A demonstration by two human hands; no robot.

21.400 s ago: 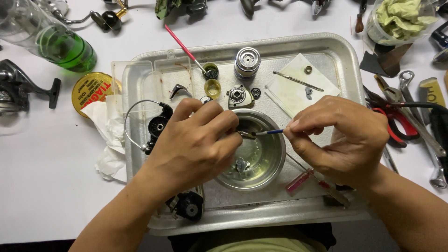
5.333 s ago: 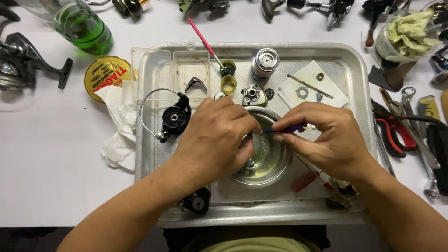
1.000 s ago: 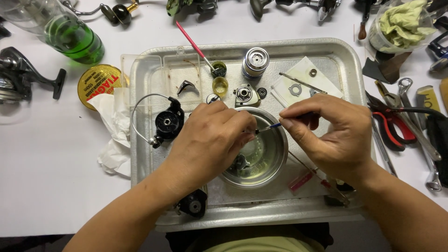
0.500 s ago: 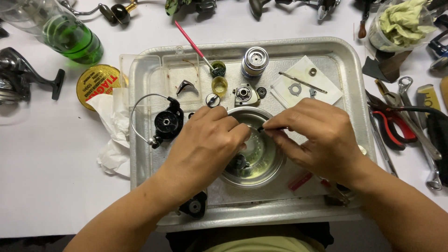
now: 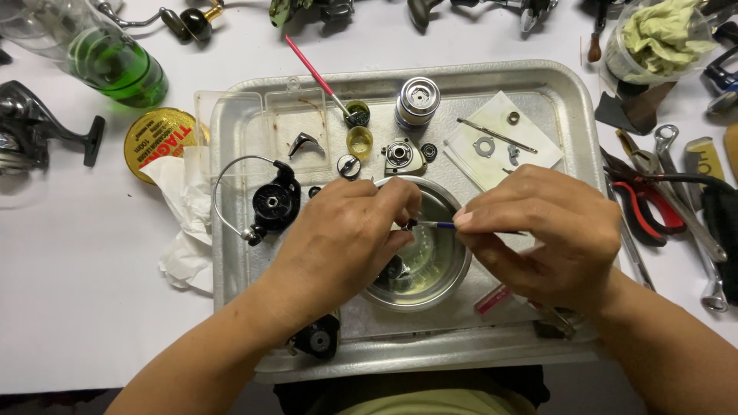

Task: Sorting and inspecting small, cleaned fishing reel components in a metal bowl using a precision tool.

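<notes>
The white surface [image 5: 69, 323] carries a metal tray [image 5: 576, 100] at frame centre, with tools along the right edge and reels along the top.

Head view, changes: half a second ago the two hands were pressed close together over the bowl [image 5: 430, 269]. They have since drawn slightly apart, exposing the blue shaft of a thin brush [image 5: 438, 225] between them. The tip is again at the small part, so the work on that part is judged to be continuing rather than finished. Tray contents have not shifted.

Head view, hand pose:
- Left hand [image 5: 346, 238]: enters from lower left, palm down, fingers curled narrow around a small dark part [image 5: 410, 225] at the fingertips. The part sits at frame centre, above the bowl's upper rim. Its exact shape cannot be told.
- Right hand [image 5: 546, 234]: enters from lower right, thumb and forefinger pinched shut on the brush, remaining fingers folded. The brush lies roughly level, tip pointing left and touching the part.

Surroundings:
- Black rotor [image 5: 274, 204] with wire bail: just left of the left hand.
- Silver spool [image 5: 417, 101]: upper centre of the tray.
- White paper [image 5: 530, 150] with small washers: upper right of the tray.
- Green bottle [image 5: 108, 65]: upper left of the frame.
- Red pliers [image 5: 646, 211]: right of the tray.
</notes>
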